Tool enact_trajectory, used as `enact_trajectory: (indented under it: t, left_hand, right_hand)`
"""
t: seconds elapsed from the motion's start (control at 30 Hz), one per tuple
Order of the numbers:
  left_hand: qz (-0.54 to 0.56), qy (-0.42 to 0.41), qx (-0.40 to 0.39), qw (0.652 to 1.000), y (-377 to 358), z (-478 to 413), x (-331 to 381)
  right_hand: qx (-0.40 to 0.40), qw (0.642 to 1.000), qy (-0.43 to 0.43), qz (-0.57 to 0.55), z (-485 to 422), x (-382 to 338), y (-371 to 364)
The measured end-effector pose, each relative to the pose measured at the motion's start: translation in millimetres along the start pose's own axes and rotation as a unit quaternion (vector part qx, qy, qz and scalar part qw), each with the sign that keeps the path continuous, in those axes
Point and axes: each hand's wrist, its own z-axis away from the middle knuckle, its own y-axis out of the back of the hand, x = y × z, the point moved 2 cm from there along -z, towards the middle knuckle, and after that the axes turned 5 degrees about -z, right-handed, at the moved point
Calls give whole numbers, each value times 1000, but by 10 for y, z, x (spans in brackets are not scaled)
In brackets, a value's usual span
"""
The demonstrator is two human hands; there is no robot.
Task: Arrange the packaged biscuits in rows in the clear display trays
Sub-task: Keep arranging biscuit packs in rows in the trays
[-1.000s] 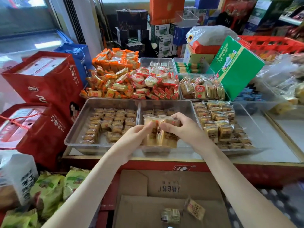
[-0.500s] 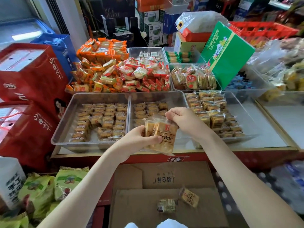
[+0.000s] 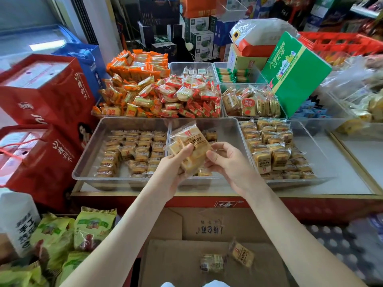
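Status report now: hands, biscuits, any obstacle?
Left grip holds biscuit packs above middle tray. Right grip at packs' edge, hold unclear. Nothing blocks the tray.
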Motion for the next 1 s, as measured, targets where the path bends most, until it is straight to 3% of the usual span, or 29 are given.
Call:
enact_trajectory:
  t: [0.23, 0.33, 0.4, 0.5, 0.57, 0.67, 0.73, 0.8, 0.83, 0.9, 1.0]
  left_hand:
    - [42, -30, -3, 999, -52, 20, 22]
    - [36, -24, 14, 999, -47, -13, 28]
    - [-43, -56, 59, 996, -4, -51, 40]
    - [-216, -128, 147, 957, 82, -78, 104]
    - [-287, -164, 152, 932, 40, -45, 130]
    - [-362, -193, 113, 905, -37, -72, 85]
    - [-370, -183, 93, 906, 4, -143, 70]
    - [-344, -147, 79, 924, 106, -247, 54]
    - [-309, -122, 78, 940, 163, -301, 40]
    - [-185, -66, 73, 978, 269, -408, -8]
    - [-31, -9, 80, 996, 420, -555, -104]
  right_hand:
    - [-31, 994, 60, -85, 12, 3, 11]
    - [-49, 996, 74, -21, 13, -7, 62]
    - [-28, 989, 83, 122, -14, -25, 142]
    - [0, 951, 126, 284, -96, -97, 180]
    - [-11, 935, 134, 327, -160, -114, 86]
    - [12, 944, 97, 316, -304, -51, 28]
    - [-11, 967, 43, 252, -441, 8, 117]
    - [-88, 993, -41, 70, -594, 110, 277]
    - [-111, 989, -80, -54, -667, 159, 368]
    - [-86, 950, -112, -280, -838, 267, 572]
    - [24, 910, -101, -401, -1201, 444, 866]
